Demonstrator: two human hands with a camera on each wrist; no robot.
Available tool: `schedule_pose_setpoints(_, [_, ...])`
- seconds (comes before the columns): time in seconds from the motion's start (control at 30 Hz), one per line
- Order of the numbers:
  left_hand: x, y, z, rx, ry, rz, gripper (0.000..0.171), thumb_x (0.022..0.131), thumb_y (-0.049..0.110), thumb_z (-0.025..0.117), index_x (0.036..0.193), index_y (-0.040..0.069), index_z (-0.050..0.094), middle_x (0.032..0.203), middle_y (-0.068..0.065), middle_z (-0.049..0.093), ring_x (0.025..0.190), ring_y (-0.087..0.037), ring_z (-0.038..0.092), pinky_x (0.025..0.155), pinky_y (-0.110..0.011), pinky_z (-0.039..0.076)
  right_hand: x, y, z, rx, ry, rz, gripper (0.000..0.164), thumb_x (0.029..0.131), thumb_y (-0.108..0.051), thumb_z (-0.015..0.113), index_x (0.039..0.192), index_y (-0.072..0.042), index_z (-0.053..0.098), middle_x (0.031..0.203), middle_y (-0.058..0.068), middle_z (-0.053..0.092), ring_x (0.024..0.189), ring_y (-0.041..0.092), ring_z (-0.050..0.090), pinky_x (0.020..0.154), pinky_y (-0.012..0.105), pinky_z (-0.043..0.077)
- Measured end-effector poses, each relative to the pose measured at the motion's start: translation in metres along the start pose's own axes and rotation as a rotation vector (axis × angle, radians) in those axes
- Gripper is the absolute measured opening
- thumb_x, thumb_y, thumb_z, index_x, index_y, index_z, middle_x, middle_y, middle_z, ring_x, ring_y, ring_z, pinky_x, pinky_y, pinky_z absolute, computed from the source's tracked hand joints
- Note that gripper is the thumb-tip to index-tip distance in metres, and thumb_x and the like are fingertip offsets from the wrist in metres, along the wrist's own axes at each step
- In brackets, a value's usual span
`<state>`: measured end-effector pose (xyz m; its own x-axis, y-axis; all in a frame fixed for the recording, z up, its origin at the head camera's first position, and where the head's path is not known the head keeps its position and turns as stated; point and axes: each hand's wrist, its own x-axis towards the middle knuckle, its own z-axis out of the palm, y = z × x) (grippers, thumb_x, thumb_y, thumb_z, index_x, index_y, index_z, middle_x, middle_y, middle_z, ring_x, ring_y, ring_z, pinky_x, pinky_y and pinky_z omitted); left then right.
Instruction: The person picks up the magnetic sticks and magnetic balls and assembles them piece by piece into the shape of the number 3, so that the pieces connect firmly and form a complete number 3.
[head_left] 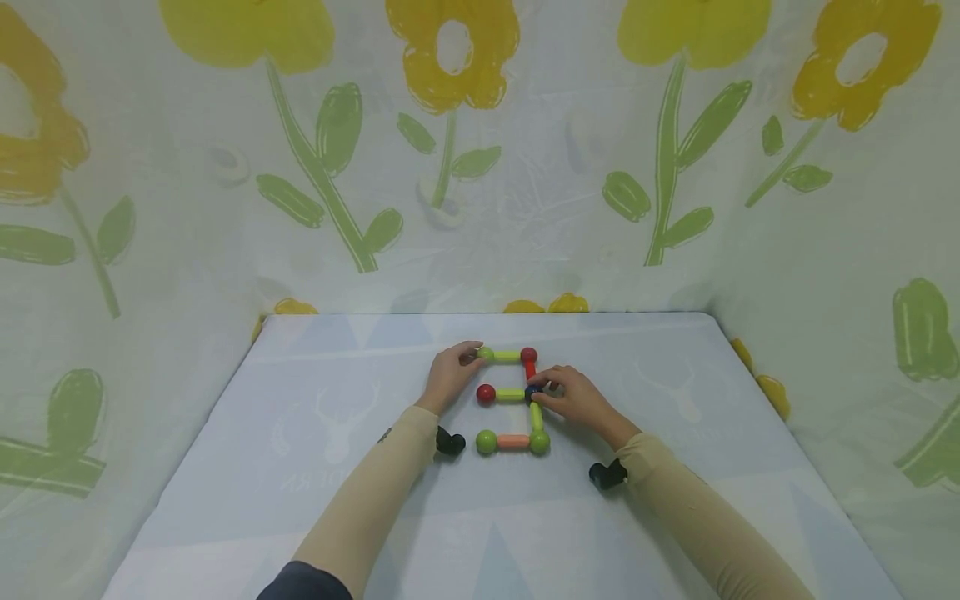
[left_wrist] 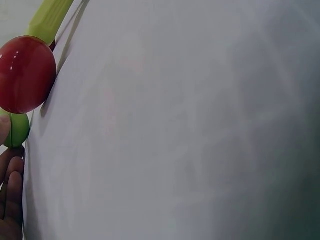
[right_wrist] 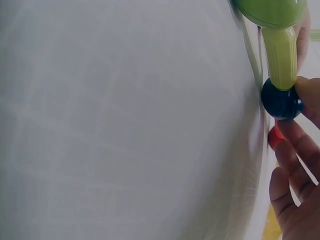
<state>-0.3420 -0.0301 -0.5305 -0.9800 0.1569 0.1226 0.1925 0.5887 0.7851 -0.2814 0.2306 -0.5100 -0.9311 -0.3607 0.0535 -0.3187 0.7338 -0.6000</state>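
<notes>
Balls and rods joined in the shape of a 3 lie on the table. My left hand pinches the green ball at the far left end between thumb and fingers. With thumb and index finger, my right hand holds the dark blue ball at the middle joint. A red rod runs from there to a red ball at the far corner. Another red ball ends the middle yellow-green rod. Nearest me, a salmon rod links two green balls.
A pale patterned cloth covers the table. Flower-printed curtains rise behind it and along both sides. Black wrist-camera mounts stick out from under both sleeves, close to the tabletop.
</notes>
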Motion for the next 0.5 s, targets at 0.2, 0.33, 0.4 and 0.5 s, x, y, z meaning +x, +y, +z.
schedule_pose_setpoints(0.2, [0.0009, 0.0002, 0.0000, 0.008, -0.001, -0.020, 0.038, 0.096, 0.028, 0.072, 0.132, 0.016, 0.068, 0.122, -0.002, 0.072, 0.112, -0.019, 0.066, 0.100, -0.036, 0.049, 0.0014, 0.0004, -0.0010, 0.006, 0.000, -0.016, 0.027, 0.095, -0.026, 0.074, 0.120, -0.017, 0.074, 0.110, -0.002, 0.067, 0.097, 0.017, 0.057, 0.086, 0.038, 0.049])
schedule_pose_setpoints(0.33, [0.0003, 0.0004, -0.0001, 0.005, 0.000, -0.024, 0.038, 0.096, 0.027, 0.072, 0.133, 0.016, 0.067, 0.122, -0.002, 0.071, 0.112, -0.019, 0.065, 0.099, -0.035, 0.050, 0.0025, 0.0005, -0.0018, 0.005, -0.005, -0.010, 0.027, 0.095, -0.026, 0.074, 0.121, -0.018, 0.074, 0.111, -0.002, 0.067, 0.098, 0.017, 0.057, 0.086, 0.038, 0.049])
schedule_pose_setpoints(0.4, [-0.0001, 0.0001, -0.0002, 0.009, 0.005, -0.021, 0.038, 0.096, 0.027, 0.072, 0.132, 0.015, 0.068, 0.121, -0.002, 0.072, 0.111, -0.019, 0.066, 0.099, -0.036, 0.050, 0.0031, 0.0004, -0.0022, 0.003, -0.010, -0.004, 0.027, 0.096, -0.026, 0.073, 0.121, -0.018, 0.073, 0.111, -0.002, 0.067, 0.098, 0.017, 0.057, 0.086, 0.038, 0.049])
schedule_pose_setpoints(0.5, [0.0003, -0.0005, -0.0006, 0.015, 0.010, -0.017, 0.038, 0.096, 0.027, 0.072, 0.132, 0.015, 0.068, 0.120, -0.003, 0.072, 0.111, -0.019, 0.066, 0.099, -0.036, 0.050, 0.0035, -0.0006, -0.0026, 0.008, -0.013, 0.002, 0.027, 0.096, -0.025, 0.073, 0.122, -0.017, 0.073, 0.111, -0.002, 0.067, 0.098, 0.017, 0.057, 0.086, 0.038, 0.049])
